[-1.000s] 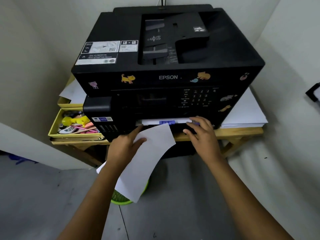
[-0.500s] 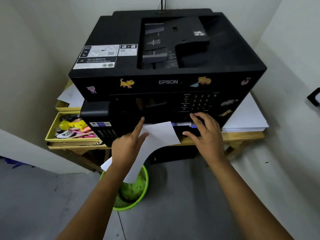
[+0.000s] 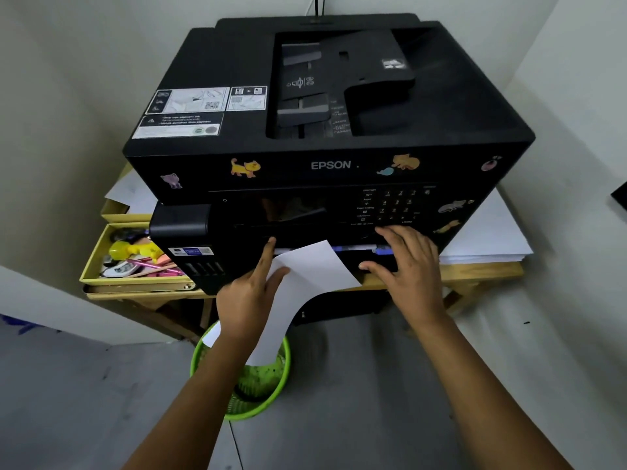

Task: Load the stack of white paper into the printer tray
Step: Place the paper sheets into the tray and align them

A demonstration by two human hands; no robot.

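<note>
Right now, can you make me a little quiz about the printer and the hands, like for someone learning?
1. True or false: the left hand holds a white sheet in front of the printer.
2. What stands on the floor under the sheet? A) green basket B) red bucket C) cardboard box
3. Fill in: the right hand rests on the printer's ___ edge, below the keypad.

Key:
1. True; its forefinger points up at the slot.
2. A, the green basket.
3. Front; the fingers lie spread and straight there.
</note>
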